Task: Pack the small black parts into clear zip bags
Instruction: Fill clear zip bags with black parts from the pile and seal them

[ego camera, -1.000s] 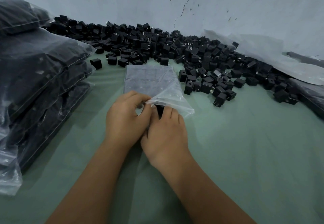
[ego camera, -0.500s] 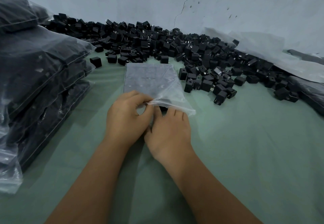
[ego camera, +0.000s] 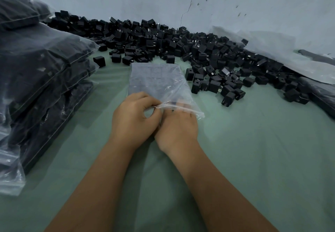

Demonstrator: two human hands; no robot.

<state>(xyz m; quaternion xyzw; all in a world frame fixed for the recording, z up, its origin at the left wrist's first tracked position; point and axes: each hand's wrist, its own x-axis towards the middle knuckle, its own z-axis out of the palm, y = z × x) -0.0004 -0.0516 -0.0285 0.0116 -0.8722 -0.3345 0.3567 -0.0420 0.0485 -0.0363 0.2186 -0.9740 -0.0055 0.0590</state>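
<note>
Hands [ego camera: 155, 121] hold zip bag [ego camera: 159, 83] lengthwise, mouth nearest

Just two bare forearms and hands here, left hand [ego camera: 135, 121] and right hand [ego camera: 178, 130]. No sleeves, gloves, rings or watch showing.

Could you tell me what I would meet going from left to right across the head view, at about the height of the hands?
Stack of filled bags → left hand → right hand → corner of the clear zip bag → bare green cloth.
</note>
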